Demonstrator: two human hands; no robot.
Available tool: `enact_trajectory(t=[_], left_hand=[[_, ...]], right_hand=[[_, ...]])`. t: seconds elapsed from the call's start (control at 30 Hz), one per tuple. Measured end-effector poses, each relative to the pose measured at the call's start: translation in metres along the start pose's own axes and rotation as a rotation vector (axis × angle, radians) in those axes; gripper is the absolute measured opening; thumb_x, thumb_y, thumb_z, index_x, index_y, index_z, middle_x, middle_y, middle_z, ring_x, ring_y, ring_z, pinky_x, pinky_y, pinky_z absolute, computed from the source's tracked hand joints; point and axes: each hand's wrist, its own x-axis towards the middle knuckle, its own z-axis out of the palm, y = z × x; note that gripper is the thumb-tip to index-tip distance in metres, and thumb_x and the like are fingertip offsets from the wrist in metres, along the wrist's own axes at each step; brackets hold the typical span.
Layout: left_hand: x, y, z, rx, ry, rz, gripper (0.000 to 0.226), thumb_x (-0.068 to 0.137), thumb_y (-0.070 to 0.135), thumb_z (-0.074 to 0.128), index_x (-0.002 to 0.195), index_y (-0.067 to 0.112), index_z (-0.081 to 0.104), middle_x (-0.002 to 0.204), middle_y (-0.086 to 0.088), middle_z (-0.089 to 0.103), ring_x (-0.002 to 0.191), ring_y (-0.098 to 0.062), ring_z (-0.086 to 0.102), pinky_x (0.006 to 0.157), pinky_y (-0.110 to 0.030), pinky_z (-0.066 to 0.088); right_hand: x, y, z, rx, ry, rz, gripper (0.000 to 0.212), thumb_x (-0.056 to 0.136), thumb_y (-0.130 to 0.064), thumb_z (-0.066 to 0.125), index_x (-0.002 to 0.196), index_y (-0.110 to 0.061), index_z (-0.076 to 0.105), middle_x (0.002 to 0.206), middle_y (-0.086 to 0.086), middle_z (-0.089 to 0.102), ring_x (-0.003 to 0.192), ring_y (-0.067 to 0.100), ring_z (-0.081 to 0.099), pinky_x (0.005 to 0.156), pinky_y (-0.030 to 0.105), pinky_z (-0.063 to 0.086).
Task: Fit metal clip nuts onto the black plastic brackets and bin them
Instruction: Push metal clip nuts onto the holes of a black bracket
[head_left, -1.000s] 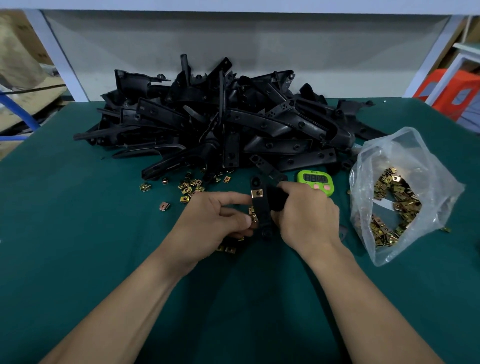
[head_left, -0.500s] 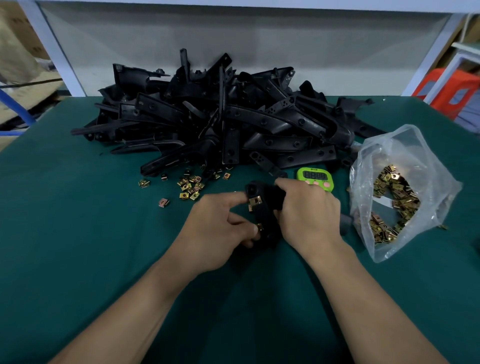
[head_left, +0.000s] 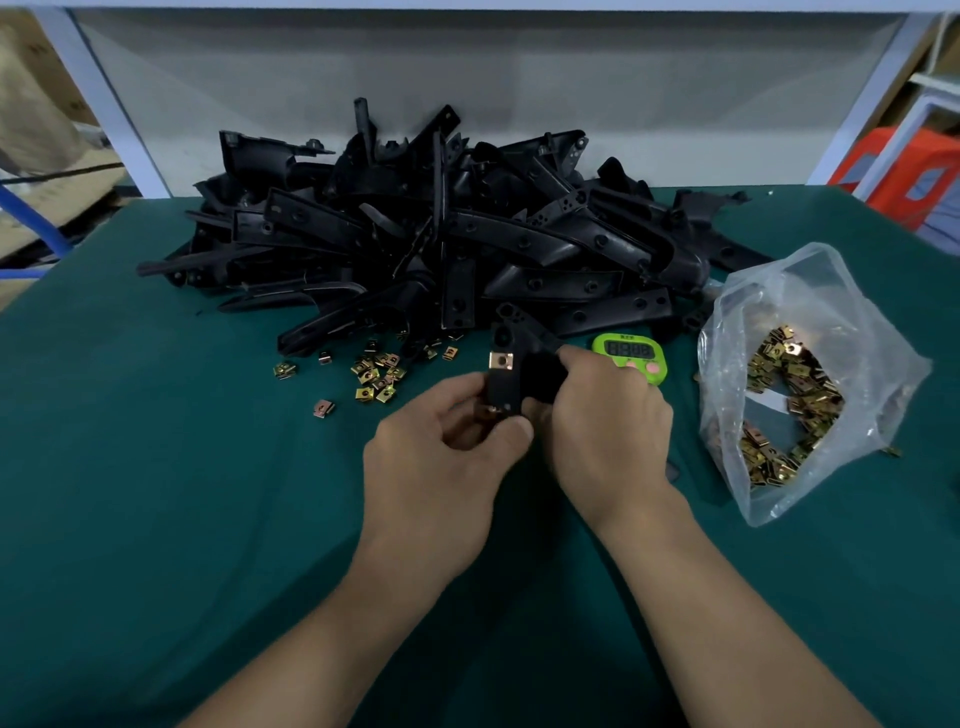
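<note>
- Head view: bracket (head_left: 505, 384) has come up off the desk (head_left: 156, 467); your right hand (head_left: 602, 421) grips its 3 o'clock edge.
- Fingers of your left hand (head_left: 447, 447) pinch its 6 o'clock end; one clip nut (head_left: 501, 360) sits at 12, so a second fitting looks likely.

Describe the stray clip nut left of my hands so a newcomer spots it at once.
Find the heap of black brackets at the back of the green table. A scatter of loose clip nuts lies before it. The stray nut sits alone, nearest you at the scatter's left, coppery pink rather than yellow.
</note>
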Motion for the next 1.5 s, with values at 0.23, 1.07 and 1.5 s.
enact_trajectory(t=[0.23, 1.07, 1.5], left_hand=[[0.005, -0.001, -0.003, 0.199, 0.168, 0.068, 0.055, 0.079, 0.021, 0.084, 0.109, 0.061, 0.062, 0.086, 0.046, 0.064, 0.091, 0.026, 0.058, 0.077, 0.007, 0.037], [0.018, -0.013, -0.007, 0.665, 0.227, 0.198, 0.042, 0.082, 0.064, 0.067, 0.065, 0.026, 0.064, 0.049, 0.010, 0.056, 0.053, -0.014, 0.057, 0.062, -0.035, 0.050], [0.032, -0.003, -0.032, -0.138, -0.256, -0.155, 0.033, 0.096, 0.019, 0.065, 0.066, 0.008, 0.074, 0.063, -0.010, 0.068, 0.054, -0.013, 0.055, 0.049, -0.016, 0.036]], right_hand=[[-0.010, -0.019, 0.004, -0.052, 0.006, -0.026, 0.036, 0.090, -0.053, 0.068, 0.091, -0.023, 0.048, 0.082, 0.002, 0.067, 0.078, 0.030, 0.065, 0.054, 0.032, 0.028], [-0.002, -0.003, 0.007, 0.356, -0.163, 0.022, 0.019, 0.082, -0.047, 0.062, 0.088, -0.029, 0.060, 0.074, -0.010, 0.065, 0.071, 0.017, 0.063, 0.066, 0.043, 0.056], [-0.004, -0.005, 0.007, 0.274, -0.096, -0.029, 0.023, 0.082, -0.045, 0.071, 0.084, -0.028, 0.056, 0.067, -0.012, 0.062, 0.063, 0.012, 0.059, 0.058, 0.032, 0.049]])
